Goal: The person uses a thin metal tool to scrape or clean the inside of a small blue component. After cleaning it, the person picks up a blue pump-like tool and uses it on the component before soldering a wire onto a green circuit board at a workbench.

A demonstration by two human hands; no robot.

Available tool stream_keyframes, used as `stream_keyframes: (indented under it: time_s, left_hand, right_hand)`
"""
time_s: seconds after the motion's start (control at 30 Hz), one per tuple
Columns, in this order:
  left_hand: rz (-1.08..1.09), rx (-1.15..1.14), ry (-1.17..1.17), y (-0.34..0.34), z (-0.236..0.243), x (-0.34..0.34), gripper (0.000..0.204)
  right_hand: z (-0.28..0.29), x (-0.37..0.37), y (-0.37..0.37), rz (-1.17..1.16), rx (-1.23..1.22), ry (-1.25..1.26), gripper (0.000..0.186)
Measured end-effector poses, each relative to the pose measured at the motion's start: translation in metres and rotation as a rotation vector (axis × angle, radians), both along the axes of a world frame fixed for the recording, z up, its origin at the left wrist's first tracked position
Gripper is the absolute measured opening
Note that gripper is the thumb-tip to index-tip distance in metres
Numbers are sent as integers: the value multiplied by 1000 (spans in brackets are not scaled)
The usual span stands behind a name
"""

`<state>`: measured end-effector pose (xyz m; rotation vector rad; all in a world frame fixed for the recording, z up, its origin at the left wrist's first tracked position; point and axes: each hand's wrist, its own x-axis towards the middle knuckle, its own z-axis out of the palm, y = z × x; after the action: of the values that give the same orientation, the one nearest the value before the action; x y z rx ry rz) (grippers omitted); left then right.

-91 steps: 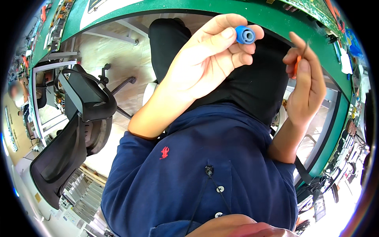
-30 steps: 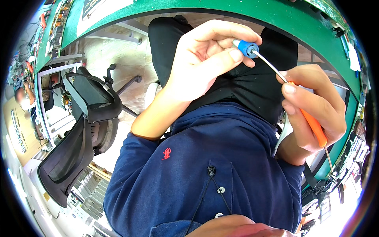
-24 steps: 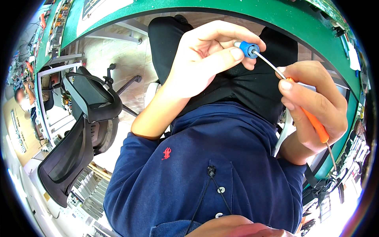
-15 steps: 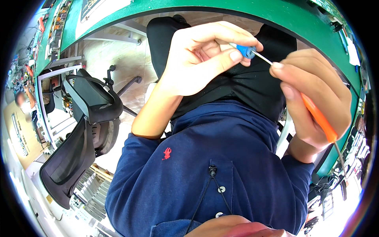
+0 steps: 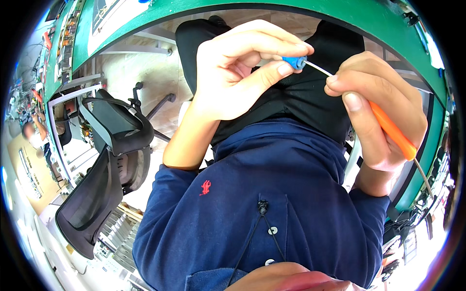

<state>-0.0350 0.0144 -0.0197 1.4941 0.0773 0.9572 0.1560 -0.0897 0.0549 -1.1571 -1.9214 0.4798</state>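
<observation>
Mostly hidden between left hand (image 5: 238,72) fingertips, small blue part (image 5: 294,61).

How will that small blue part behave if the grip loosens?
The blue part looks tiny and probably light, pinched between the left hand's fingertips. It seems rounded, so it would likely roll. The screwdriver tip pressing in could nudge it loose.

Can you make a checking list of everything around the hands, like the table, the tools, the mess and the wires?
Surface: green bench edge, curving above the hands.
Job's things: small blue part; orange-handled screwdriver, thin shaft tip at the part.
Clutter: small items along bench rim, too blurred to tell.
Grips: left hand pinches the blue part; right hand holds the screwdriver.
Cables: thin black cord on navy shirt.
Surroundings: black office chair, pale floor.
</observation>
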Motion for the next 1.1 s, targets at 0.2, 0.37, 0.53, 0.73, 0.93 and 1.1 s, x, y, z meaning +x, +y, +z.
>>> stream_keyframes:
  time_s: [0.2,0.37,0.53,0.73,0.93,1.1]
  left_hand:
    - [42,153,16,1,-6,2,26]
    - [63,148,-7,0,-10,8,30]
    - [96,208,165,3,-12,7,32]
    - [-85,-175,189,-3,-10,10,28]
    - [-287,-399,113,0,-23,16,32]
    - [-344,-399,226,3,-23,13,37]
  right_hand:
    - [-3,0,-6,-87,-73,103,18]
    - [-9,-4,-9,-210,-184,288,19]
    - [-17,4,-6,-162,-109,216,18]
    - [-20,3,-5,-150,-57,173,25]
    - [-17,14,5,7,71,5,24]
    - [-39,4,6,-58,220,107,20]
